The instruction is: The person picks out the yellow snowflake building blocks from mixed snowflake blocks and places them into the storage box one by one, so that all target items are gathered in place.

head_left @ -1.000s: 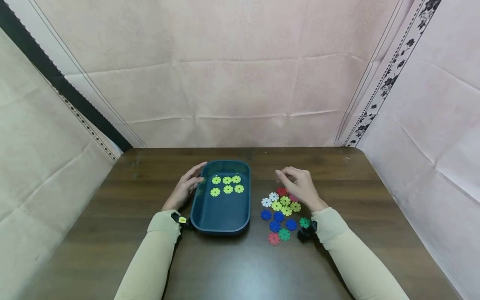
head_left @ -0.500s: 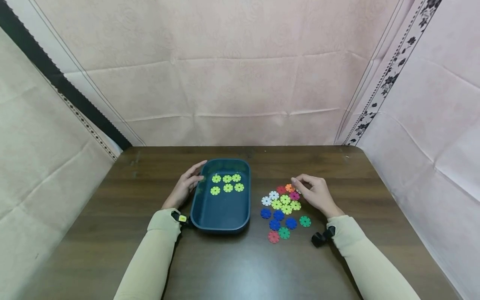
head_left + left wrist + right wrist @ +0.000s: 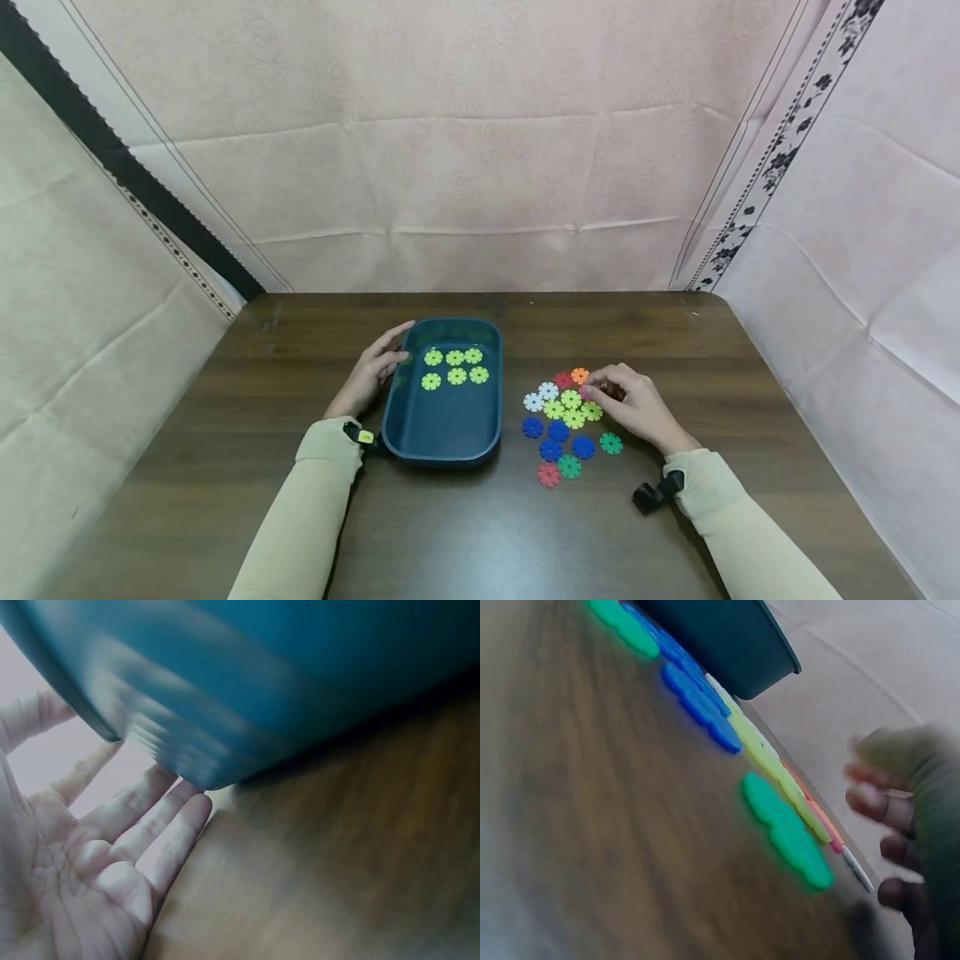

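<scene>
Dark blue tray (image 3: 444, 429): on the brown worktop (image 3: 420, 533), left of the loose flower pieces.
Inside it: six yellow-green flower pieces (image 3: 457, 377), in two rows of three at the far end.
Left hand (image 3: 365, 383): at the tray's left side, fingers extended and touching it.
Right hand (image 3: 637, 406): fingers bent at the magenta flower piece (image 3: 584, 392), far right in the cluster; cannot tell whether they grip it.
Nearer side: blue flower pieces (image 3: 551, 451), then a pinkish-red one (image 3: 548, 475).
</scene>
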`<state>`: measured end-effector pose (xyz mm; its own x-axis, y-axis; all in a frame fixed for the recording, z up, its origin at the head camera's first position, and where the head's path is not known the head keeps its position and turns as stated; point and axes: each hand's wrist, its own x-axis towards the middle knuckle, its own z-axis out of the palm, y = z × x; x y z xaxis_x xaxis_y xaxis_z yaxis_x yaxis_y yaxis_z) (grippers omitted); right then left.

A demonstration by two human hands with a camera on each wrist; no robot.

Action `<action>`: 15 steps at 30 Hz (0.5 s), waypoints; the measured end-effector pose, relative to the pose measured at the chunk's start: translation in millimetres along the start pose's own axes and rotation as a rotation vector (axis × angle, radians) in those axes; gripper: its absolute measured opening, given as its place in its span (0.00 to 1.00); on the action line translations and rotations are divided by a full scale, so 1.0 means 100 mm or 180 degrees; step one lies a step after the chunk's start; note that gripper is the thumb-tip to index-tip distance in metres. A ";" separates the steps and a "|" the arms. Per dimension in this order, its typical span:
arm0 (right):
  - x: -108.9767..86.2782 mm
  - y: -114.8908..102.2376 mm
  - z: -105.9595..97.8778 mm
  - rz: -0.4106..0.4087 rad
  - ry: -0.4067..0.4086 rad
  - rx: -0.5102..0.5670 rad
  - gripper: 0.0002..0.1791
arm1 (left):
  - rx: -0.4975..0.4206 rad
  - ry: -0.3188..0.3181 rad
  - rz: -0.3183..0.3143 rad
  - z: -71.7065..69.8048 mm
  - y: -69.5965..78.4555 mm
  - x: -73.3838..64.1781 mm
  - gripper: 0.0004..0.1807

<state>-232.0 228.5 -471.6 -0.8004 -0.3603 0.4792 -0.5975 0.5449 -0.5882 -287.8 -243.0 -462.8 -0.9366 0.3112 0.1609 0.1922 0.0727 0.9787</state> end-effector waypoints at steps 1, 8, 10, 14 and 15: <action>0.00 0.00 0.00 -0.0029 -0.0033 -0.0054 0.05 | 0.0008 0.0002 -0.0001 0.00 0.00 0.00 0.31; -0.02 0.01 0.07 -0.0025 -0.0192 -0.0239 0.12 | -0.0056 -0.0033 -0.0099 0.01 0.01 0.00 0.31; -0.02 0.00 0.10 0.0008 -0.0215 -0.0280 0.13 | -0.0056 -0.0034 -0.0100 0.01 0.00 -0.01 0.31; -0.02 -0.02 0.12 0.0068 -0.0260 -0.0351 0.13 | -0.0026 -0.0011 -0.0066 0.01 0.00 0.00 0.31; -0.01 -0.02 0.12 0.0075 -0.0265 -0.0367 0.12 | -0.0016 -0.0006 -0.0054 0.01 0.00 0.00 0.31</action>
<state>-230.4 218.9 -479.1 -0.8182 -0.4054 0.4076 -0.5728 0.6356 -0.5176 -287.9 -242.4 -462.9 -0.9392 0.3118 0.1439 0.1747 0.0731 0.9819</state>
